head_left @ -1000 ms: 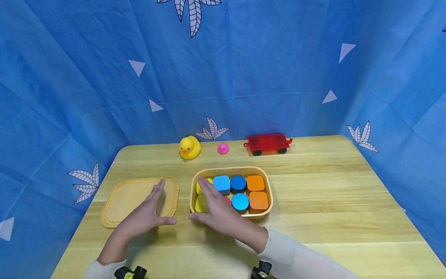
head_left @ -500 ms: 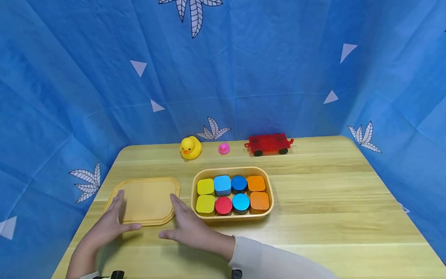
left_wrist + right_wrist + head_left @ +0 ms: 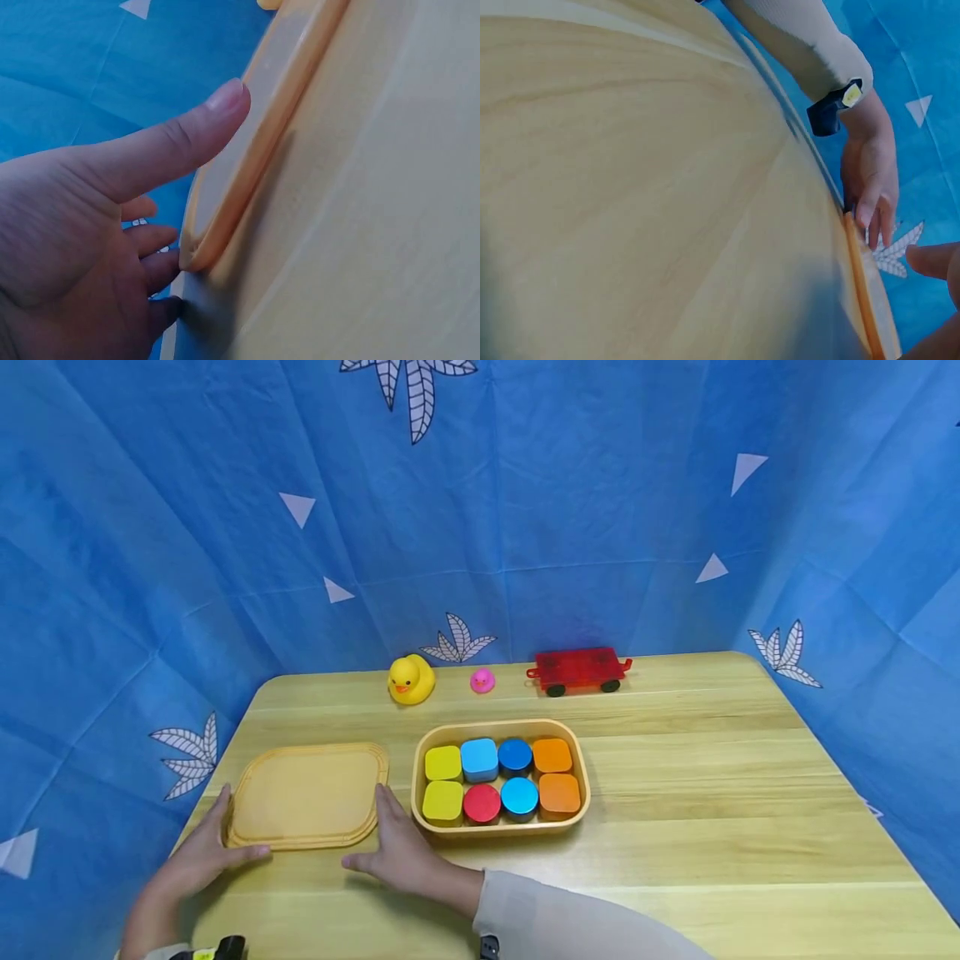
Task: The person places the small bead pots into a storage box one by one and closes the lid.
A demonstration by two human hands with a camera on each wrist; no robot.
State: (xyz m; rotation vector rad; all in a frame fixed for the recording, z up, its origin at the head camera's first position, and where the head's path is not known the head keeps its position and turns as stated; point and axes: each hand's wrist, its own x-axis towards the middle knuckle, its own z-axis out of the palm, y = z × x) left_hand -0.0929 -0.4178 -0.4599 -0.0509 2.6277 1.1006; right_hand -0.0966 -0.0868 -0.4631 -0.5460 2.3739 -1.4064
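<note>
A flat tan lid with rounded corners and a raised rim lies at the left of the table. My left hand is at its left side, fingers along the edge and thumb extended near the front corner. In the left wrist view, the left hand's fingertips meet or nearly meet the lid's edge. At the lid's right front corner is my right hand, fingers extended and thumb apart; whether it touches cannot be told. The right wrist view catches only part of the right hand.
Right of the lid stands a tan tub with several coloured blocks, among them a red round one. Along the back edge are a yellow duck, a small pink duck and a red wheeled cart. A blue curtain hangs behind.
Both hands have moved left; the right one has left its place over the tub. The left hand has come to the lid's left edge, the right to its right side. The lid stays put.
</note>
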